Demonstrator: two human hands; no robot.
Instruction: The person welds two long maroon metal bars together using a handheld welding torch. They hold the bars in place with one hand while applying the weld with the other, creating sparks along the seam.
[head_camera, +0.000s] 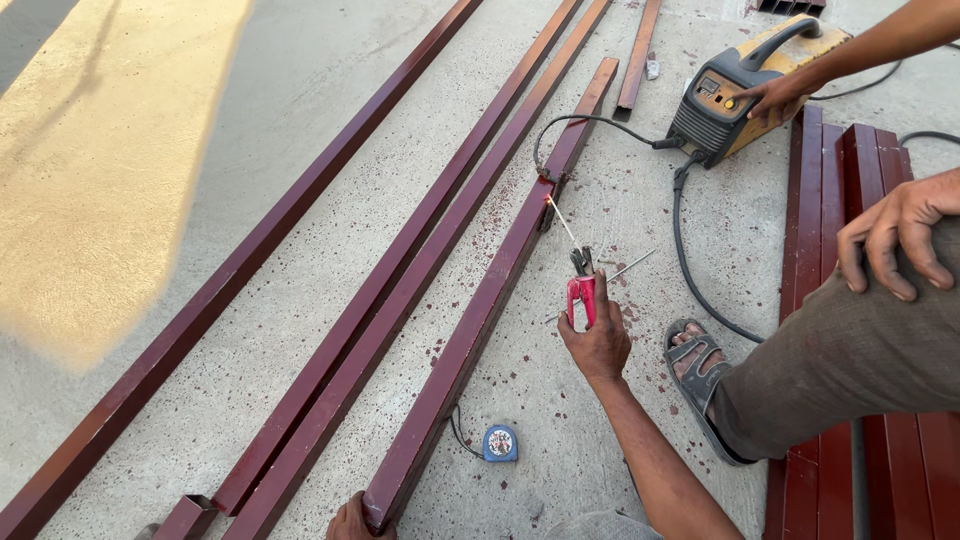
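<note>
My right hand (598, 345) grips a red-handled electrode holder (581, 290). Its thin welding rod (560, 222) slants up to the left, and the glowing tip touches a dark red square steel tube (480, 310) lying on the concrete. My left hand (350, 520) shows only partly at the bottom edge, resting on the near end of that tube. A black cable (690, 270) runs from a yellow and grey welding machine (735, 95) at the upper right.
Another person sits at the right on stacked red tubes (830, 190), with one hand (895, 235) on a knee, the other hand (775, 98) on the welding machine, and a sandalled foot (697, 362) near my right hand. More long red tubes (330, 290) lie to the left. A blue tape measure (500, 442) lies beside the tube.
</note>
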